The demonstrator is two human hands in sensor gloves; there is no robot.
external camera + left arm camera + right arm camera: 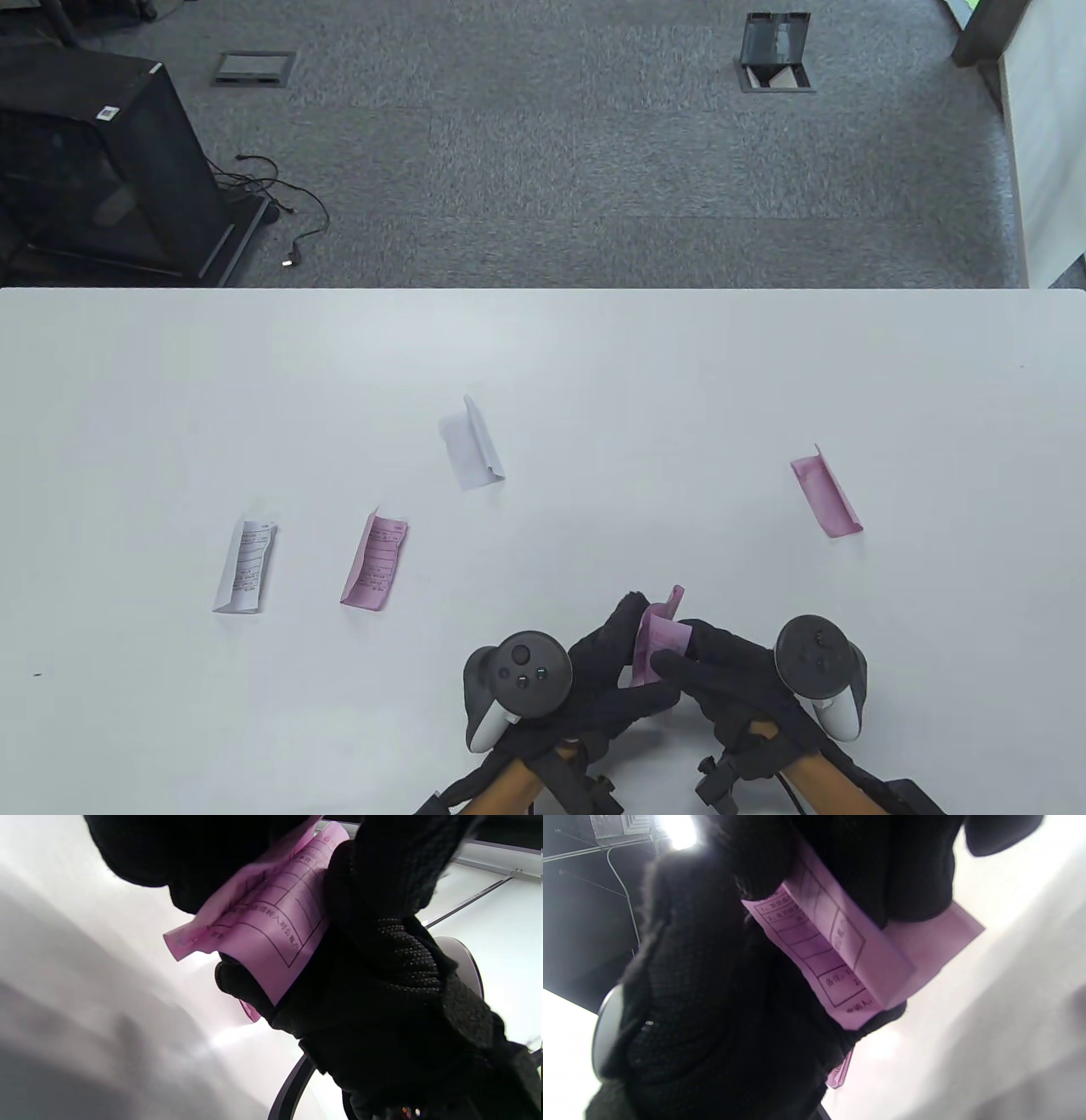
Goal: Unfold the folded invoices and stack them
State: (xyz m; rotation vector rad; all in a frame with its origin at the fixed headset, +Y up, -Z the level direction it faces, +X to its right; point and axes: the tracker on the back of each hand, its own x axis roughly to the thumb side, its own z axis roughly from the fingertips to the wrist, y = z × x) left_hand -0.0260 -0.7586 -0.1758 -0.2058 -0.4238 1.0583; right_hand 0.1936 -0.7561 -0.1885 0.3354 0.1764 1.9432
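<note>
1. At the table's [764, 356] near edge, the left hand [607, 679] and right hand [721, 679] are both pinching 1 folded pink invoice [655, 649].
2. Farther left are lying a white invoice [244, 567] and a pink printed invoice [375, 562].
3. Farthest are lying a blank-side white invoice [471, 443] and, right, a pink blank-side invoice [825, 492].

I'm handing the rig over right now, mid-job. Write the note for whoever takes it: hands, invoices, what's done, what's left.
Left hand and right hand: both pinch one folded pink paper invoice, held near the front edge of the white table; it is only partly opened.
Still folded on the table: white invoice at far left, pink invoice beside it, white invoice at centre, pink invoice at right.
Done: no stack in view.
Left: finish this one, unfold the other four, stack all.
</note>
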